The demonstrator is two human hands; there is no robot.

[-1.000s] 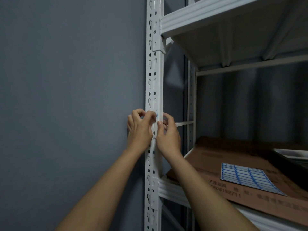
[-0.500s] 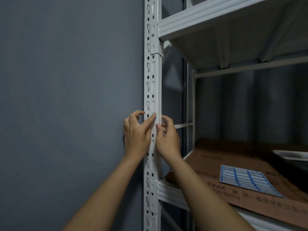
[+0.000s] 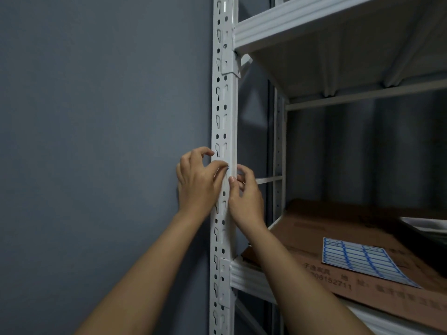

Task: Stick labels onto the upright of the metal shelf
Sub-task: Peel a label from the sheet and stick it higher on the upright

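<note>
The white perforated upright (image 3: pixel 223 112) of the metal shelf runs top to bottom through the middle of the head view. Both hands meet on it at mid height. My left hand (image 3: pixel 197 187) lays its thumb flat across the upright's front face, pressing a small label (image 3: pixel 227 168) of which only a blue sliver shows; its other fingers are loosely curled beside the upright. My right hand (image 3: pixel 246 199) has its thumb tip on the front face just below, with its fingers curled round the upright's right edge. A blue-and-white label sheet (image 3: pixel 362 261) lies on a cardboard box.
A grey wall (image 3: pixel 96 141) stands close on the left of the upright. A white upper shelf (image 3: pixel 314 18) juts out overhead. On the lower shelf (image 3: pixel 249 276) lies a flat brown cardboard box (image 3: pixel 338 226), with something white at the far right edge.
My left thumb has flattened across the upright over the label, which was earlier pinched at its fingertips. Both hands stay at about the same spot on the upright; the camera shifted slightly.
</note>
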